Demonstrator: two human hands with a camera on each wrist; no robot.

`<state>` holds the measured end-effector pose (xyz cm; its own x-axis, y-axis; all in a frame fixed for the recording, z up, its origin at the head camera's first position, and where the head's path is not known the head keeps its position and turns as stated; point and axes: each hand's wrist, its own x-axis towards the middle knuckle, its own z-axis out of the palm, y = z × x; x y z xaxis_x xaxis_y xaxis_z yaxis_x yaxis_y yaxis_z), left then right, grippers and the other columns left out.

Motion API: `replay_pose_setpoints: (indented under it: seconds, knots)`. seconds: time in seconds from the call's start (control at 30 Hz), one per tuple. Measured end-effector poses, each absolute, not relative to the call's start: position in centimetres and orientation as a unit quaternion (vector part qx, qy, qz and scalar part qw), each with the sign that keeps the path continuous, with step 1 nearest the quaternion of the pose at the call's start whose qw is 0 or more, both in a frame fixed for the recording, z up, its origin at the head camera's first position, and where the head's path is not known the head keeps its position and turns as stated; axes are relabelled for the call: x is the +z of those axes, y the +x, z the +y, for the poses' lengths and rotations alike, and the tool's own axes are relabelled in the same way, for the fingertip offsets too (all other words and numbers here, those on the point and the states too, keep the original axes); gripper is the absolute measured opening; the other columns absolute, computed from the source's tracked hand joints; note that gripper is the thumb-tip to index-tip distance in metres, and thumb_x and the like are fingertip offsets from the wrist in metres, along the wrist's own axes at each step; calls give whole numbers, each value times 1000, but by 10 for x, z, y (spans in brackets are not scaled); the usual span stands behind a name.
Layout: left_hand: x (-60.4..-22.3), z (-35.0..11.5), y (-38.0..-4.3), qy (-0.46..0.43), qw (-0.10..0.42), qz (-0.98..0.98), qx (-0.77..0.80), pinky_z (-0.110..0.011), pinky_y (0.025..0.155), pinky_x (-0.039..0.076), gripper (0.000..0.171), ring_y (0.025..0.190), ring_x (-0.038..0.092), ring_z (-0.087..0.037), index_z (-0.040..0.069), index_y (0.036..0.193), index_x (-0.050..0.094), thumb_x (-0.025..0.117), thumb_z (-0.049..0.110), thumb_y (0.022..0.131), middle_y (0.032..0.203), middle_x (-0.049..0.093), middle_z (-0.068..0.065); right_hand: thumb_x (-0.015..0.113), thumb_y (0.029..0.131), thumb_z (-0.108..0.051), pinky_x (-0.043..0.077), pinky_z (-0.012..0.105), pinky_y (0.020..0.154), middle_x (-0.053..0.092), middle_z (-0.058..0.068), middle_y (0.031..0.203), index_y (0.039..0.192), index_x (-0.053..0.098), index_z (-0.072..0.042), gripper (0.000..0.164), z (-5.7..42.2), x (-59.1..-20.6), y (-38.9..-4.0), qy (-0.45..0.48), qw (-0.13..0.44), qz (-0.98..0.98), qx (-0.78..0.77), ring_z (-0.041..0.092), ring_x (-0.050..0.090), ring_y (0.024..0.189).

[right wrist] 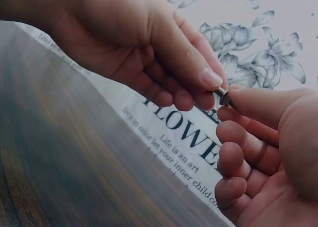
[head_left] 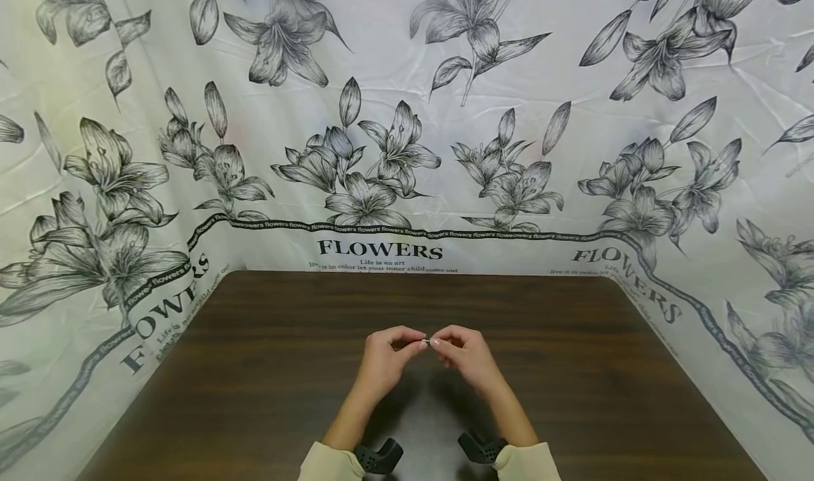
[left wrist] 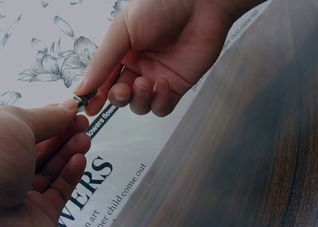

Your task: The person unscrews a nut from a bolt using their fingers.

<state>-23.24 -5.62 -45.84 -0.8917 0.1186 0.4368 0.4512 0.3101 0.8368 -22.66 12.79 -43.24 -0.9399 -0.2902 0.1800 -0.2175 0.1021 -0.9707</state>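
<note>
A small metal bolt (right wrist: 220, 92) with visible threads and a hex-shaped part spans the gap between the fingertips of both hands. My left hand (head_left: 383, 357) pinches one end of it between thumb and index finger. From the other side, my right hand (head_left: 469, 357) pinches the end by the hex part, thumb against forefinger. In the left wrist view the bolt (left wrist: 80, 104) shows a silvery part near the left thumb and a darker part by the right fingers. Fingertips cover both its ends. The other fingers of each hand are loosely curled.
Both hands are above a dark wood-grain table (head_left: 286, 325). White cloth (head_left: 381, 64) printed with lilies and the word FLOWERS hangs behind the table and along its sides. Black straps with devices (head_left: 379, 457) sit at the wrists, next to pale sleeves (head_left: 331, 463).
</note>
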Motion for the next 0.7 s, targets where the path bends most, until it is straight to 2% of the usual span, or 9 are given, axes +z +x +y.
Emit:
replay_pose_setpoints:
  seconds: [0.33, 0.53, 0.7]
  knots:
    - [-458, -59, -234, -157, 124, -786, -586, -29, 70, 54, 8, 79, 67, -11, 16, 90, 77, 78, 18, 82, 85, 71, 9, 66, 91, -1, 46, 27, 55, 57, 13, 71, 97, 67, 9, 11, 124, -433, -225, -181, 7, 724, -665, 16, 51, 58]
    - [-459, -59, -235, -152, 127, -782, -590, -30, 71, 54, 6, 80, 67, -11, 18, 89, 77, 78, 18, 83, 85, 71, 9, 67, 89, 3, 45, 24, 54, 56, 7, 69, 98, 66, 11, 12, 121, -438, -225, -178, -12, 707, -685, 14, 50, 57]
    - [-460, -57, -235, -145, 135, -775, -600, -29, 70, 53, 6, 79, 66, -12, 17, 89, 77, 78, 20, 83, 84, 71, 9, 67, 88, 5, 44, 22, 54, 54, 10, 68, 99, 65, 13, 13, 120, -439, -224, -185, -32, 697, -691, 12, 49, 56]
